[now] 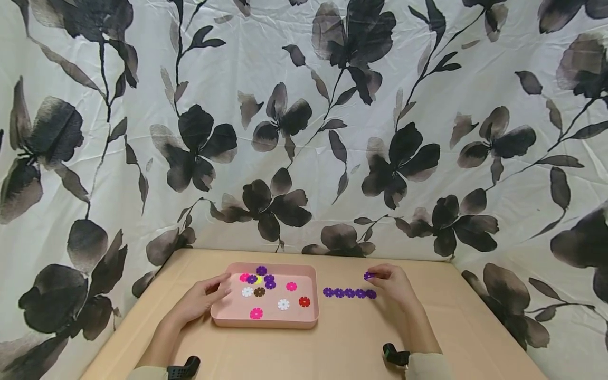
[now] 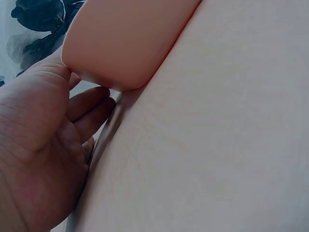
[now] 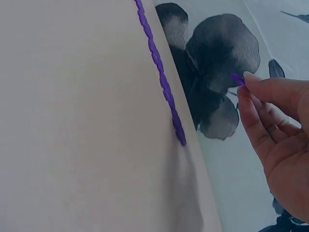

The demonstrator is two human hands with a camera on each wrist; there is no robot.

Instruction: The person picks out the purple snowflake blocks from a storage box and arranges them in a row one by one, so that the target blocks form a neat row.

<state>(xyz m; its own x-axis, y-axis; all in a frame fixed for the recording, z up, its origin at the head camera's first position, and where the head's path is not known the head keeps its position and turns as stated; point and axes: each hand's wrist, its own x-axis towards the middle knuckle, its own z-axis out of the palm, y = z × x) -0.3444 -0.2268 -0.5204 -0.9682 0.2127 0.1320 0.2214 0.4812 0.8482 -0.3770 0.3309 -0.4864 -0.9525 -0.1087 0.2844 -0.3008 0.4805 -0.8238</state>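
A pink tray (image 1: 266, 323) holds flower-shaped plastic pieces, among them purple, pink, white, red, brown and yellow ones. My left hand (image 1: 201, 300) grips the tray's left edge, its thumb reaching over the rim; in the left wrist view other fingers (image 2: 91, 108) lie by the outer corner. To the tray's right, several purple flower pieces (image 1: 349, 293) form a straight row on the table. Above the right end of this row, my right hand (image 1: 394, 285) pinches one purple flower piece (image 3: 236, 79) between thumb and fingertip. That piece is raised off the table and apart from the row.
The table (image 1: 285, 353) has a light tan top. A white curtain (image 1: 332, 158) with dark flowers hangs along its back edge. Black bands with camera mounts sit on the left wrist (image 1: 184, 368) and right wrist (image 1: 396, 355).
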